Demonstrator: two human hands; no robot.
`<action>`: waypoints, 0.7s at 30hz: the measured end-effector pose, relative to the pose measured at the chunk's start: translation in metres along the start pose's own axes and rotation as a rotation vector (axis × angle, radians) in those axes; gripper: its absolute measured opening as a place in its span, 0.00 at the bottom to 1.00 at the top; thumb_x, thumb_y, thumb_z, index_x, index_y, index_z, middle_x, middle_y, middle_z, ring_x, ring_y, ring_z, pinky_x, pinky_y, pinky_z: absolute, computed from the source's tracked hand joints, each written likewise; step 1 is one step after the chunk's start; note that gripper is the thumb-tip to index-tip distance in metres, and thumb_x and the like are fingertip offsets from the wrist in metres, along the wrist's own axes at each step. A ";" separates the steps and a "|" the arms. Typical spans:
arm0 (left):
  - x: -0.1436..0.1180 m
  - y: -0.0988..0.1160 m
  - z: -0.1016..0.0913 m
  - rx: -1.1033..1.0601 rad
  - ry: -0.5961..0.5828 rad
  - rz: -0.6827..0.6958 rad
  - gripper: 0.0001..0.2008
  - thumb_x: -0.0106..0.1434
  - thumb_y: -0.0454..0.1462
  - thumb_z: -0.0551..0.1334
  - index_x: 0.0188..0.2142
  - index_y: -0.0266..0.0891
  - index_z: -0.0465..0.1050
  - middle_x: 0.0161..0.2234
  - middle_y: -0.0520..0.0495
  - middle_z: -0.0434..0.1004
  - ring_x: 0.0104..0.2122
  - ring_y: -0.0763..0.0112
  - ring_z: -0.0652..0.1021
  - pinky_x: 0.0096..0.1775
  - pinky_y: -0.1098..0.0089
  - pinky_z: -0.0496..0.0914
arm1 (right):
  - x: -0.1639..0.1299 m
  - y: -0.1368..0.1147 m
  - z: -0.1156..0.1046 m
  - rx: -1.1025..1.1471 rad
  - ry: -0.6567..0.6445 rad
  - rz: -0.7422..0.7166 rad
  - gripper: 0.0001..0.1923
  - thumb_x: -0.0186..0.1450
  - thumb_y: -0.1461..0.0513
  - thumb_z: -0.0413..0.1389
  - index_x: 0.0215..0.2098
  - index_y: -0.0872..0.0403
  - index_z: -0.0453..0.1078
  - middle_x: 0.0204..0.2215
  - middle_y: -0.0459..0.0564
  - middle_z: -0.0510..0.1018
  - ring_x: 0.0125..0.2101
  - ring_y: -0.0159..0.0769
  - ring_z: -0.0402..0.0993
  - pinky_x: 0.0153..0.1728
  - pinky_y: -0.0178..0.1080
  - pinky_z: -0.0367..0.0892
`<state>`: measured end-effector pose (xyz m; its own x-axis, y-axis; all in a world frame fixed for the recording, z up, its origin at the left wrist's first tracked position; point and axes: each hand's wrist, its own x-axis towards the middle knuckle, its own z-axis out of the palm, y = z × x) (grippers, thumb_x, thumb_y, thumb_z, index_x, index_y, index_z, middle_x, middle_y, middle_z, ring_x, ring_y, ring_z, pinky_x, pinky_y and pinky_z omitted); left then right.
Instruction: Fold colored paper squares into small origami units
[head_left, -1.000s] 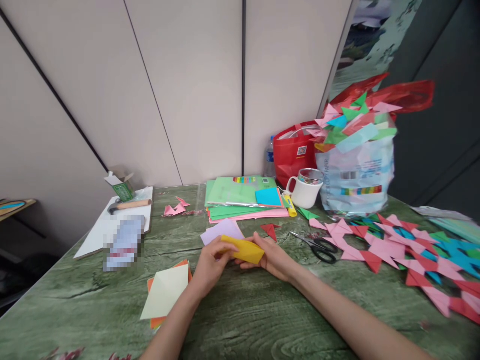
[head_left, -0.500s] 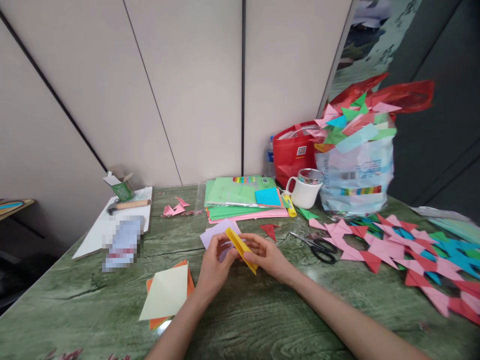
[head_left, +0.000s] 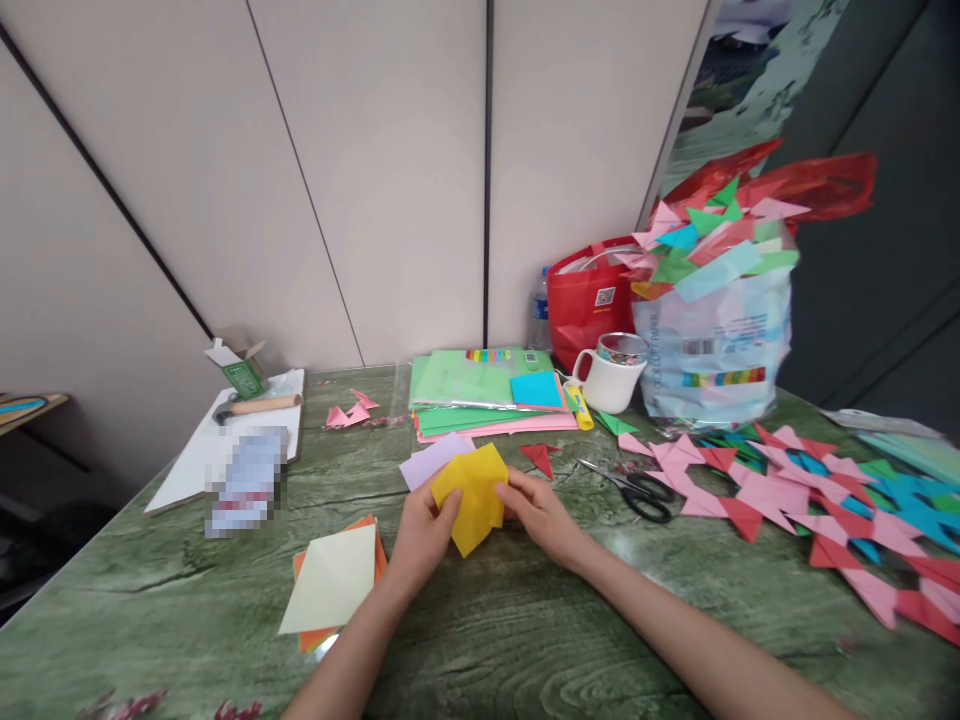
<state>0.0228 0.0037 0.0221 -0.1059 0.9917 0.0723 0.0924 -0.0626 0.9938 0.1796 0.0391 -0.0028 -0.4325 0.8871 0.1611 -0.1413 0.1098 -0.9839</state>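
Note:
Between my hands, above the table, is a creased sheet of yellow paper [head_left: 474,500], partly spread with its face toward me. My left hand [head_left: 426,525] pinches its left edge, the thumb lying on the front. On the opposite edge my right hand [head_left: 544,515] grips with thumb and fingers; some fingertips are hidden behind the sheet. Just beyond the left hand lies a lilac sheet [head_left: 427,462], partly covered by the yellow one. A stack of square papers, pale cream [head_left: 330,580] over orange, rests beside my left forearm.
Black-handled scissors [head_left: 645,495] and a red folded piece [head_left: 538,458] lie right of my hands. Linked pink and red folded shapes [head_left: 750,490] cover the right side. Behind stand a white mug [head_left: 609,380], green paper packs [head_left: 465,385] and a full bag [head_left: 712,340]. A hammer [head_left: 262,406] lies left.
The yellow paper, earlier folded narrow and seen nearly edge-on, is now opened out and faces me. My hands have moved slightly apart to its two sides.

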 end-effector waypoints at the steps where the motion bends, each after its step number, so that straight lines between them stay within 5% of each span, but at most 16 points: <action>1: 0.001 0.000 -0.001 -0.031 0.003 -0.034 0.15 0.52 0.40 0.61 0.39 0.35 0.73 0.37 0.46 0.78 0.35 0.62 0.76 0.36 0.67 0.69 | 0.000 0.000 -0.001 -0.003 0.017 -0.004 0.14 0.60 0.54 0.51 0.41 0.52 0.69 0.36 0.48 0.74 0.34 0.36 0.71 0.35 0.37 0.68; 5: 0.003 0.002 -0.007 -0.225 0.052 -0.173 0.14 0.46 0.40 0.65 0.32 0.33 0.74 0.29 0.46 0.79 0.30 0.62 0.77 0.30 0.68 0.70 | 0.000 -0.006 -0.004 0.003 0.116 -0.061 0.21 0.59 0.56 0.52 0.50 0.48 0.60 0.44 0.50 0.70 0.35 0.34 0.71 0.35 0.36 0.67; 8: 0.005 0.007 -0.013 -0.302 0.057 -0.269 0.15 0.42 0.38 0.67 0.30 0.32 0.73 0.28 0.44 0.79 0.28 0.62 0.78 0.30 0.67 0.70 | 0.000 -0.011 -0.006 -0.025 0.144 -0.093 0.17 0.61 0.57 0.50 0.48 0.48 0.62 0.45 0.51 0.69 0.36 0.34 0.71 0.34 0.36 0.68; 14: 0.007 0.011 -0.021 -0.369 -0.093 -0.373 0.15 0.44 0.33 0.66 0.35 0.32 0.74 0.33 0.41 0.80 0.32 0.61 0.79 0.35 0.65 0.71 | -0.001 -0.008 -0.009 -0.166 -0.063 -0.227 0.10 0.61 0.61 0.50 0.36 0.49 0.73 0.48 0.51 0.66 0.48 0.39 0.65 0.41 0.39 0.66; 21: 0.006 0.006 -0.022 -0.399 -0.186 -0.394 0.16 0.47 0.36 0.67 0.36 0.33 0.74 0.38 0.39 0.78 0.36 0.61 0.78 0.40 0.64 0.71 | -0.003 -0.001 -0.008 -0.202 -0.152 -0.206 0.09 0.51 0.58 0.62 0.31 0.49 0.75 0.41 0.51 0.67 0.41 0.38 0.69 0.37 0.37 0.68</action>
<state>0.0011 0.0072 0.0304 0.1219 0.9495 -0.2891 -0.3026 0.3129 0.9003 0.1887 0.0399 -0.0031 -0.5430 0.7618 0.3532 -0.0665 0.3802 -0.9225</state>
